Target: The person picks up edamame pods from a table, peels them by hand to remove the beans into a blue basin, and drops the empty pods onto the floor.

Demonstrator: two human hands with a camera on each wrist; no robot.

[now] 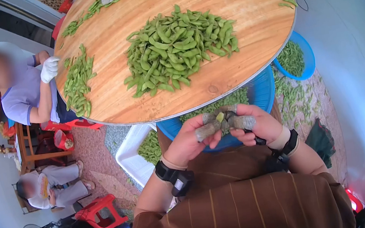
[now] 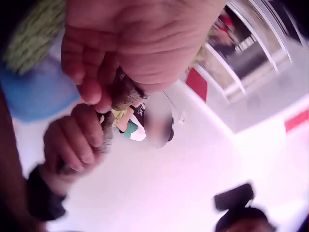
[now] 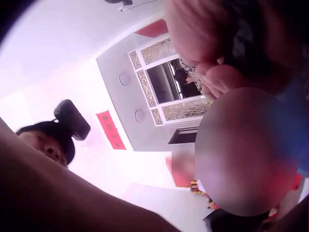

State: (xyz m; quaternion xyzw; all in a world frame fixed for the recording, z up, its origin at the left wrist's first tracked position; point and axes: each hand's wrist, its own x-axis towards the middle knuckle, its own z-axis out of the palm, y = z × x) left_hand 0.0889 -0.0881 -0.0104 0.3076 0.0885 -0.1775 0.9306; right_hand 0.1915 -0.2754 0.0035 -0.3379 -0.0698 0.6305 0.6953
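Above a blue basin (image 1: 267,94), both hands meet fingertip to fingertip around a small yellow-green pod (image 1: 220,117). The left hand (image 1: 186,141) pinches it from one side, the right hand (image 1: 262,125) from the other. Grey wrappings cover several of their thumb and finger ends. A small dark item (image 1: 260,140) shows under the right hand's curled fingers; what it is cannot be told. The left wrist view has the left palm (image 2: 145,43) large and the right hand (image 2: 75,140) with curled fingers below it. Blur hides the pod in the right wrist view.
A large pod pile (image 1: 177,48) lies on the round wooden table (image 1: 108,87), with smaller piles around its edge. A white crate (image 1: 127,157) stands left of the basin, a smaller blue basin (image 1: 309,55) at right. Loose pods cover the floor. A person in purple (image 1: 25,102) sits at left.
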